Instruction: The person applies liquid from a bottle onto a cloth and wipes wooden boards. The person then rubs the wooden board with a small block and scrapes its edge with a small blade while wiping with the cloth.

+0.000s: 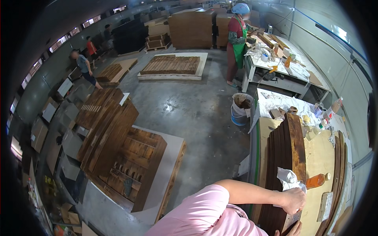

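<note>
My left hand is closed around a crumpled white cloth and presses it to the top edge of a brown wooden board. That board is the outermost of several dark boards standing side by side on the table at right. At the lower rim my right hand shows only in part; its fingers are stretched along the near end of the boards. A bottle of orange liquid lies beside the boards, past my left hand. Near it is a pale flat block.
Clear bottles and rags stand at the table's far end. A bucket is on the floor beside it. Beyond, a person in a green apron works at a white table. Wooden panels are stacked at left; two people walk farther back.
</note>
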Demonstrator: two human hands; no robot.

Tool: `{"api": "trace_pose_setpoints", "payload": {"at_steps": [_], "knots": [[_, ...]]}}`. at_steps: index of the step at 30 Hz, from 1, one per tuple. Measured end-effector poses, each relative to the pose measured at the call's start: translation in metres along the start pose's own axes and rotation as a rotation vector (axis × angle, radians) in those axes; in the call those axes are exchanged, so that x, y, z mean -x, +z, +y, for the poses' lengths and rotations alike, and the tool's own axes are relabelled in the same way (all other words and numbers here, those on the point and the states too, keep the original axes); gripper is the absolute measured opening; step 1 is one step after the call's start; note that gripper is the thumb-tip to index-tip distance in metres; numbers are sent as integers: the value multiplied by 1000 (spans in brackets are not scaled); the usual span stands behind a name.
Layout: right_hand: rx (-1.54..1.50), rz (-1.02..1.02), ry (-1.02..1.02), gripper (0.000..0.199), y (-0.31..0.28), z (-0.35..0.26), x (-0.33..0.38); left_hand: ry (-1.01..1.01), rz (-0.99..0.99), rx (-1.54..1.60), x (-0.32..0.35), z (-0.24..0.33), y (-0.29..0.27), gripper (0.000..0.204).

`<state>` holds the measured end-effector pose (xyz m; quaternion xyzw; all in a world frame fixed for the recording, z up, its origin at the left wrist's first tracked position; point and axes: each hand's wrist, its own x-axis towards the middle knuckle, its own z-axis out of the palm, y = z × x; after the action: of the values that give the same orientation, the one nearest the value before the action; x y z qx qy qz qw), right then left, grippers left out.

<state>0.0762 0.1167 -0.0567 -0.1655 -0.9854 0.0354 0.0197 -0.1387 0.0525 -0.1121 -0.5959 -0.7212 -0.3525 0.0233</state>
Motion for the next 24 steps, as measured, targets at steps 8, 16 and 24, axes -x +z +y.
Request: {"api": "trace_pose_setpoints", "payload": {"at_steps": [8, 16, 24], "knots": [[-7, -2, 6, 98, 4, 5, -1, -7, -35, 2, 0, -1, -2, 17], [-28, 19, -10, 98, 7, 9, 0, 13, 34, 70, 0, 0, 1, 13], [-36, 33, 5, 99, 9, 9, 1, -14, 45, 38, 2, 5, 0, 13]]}}
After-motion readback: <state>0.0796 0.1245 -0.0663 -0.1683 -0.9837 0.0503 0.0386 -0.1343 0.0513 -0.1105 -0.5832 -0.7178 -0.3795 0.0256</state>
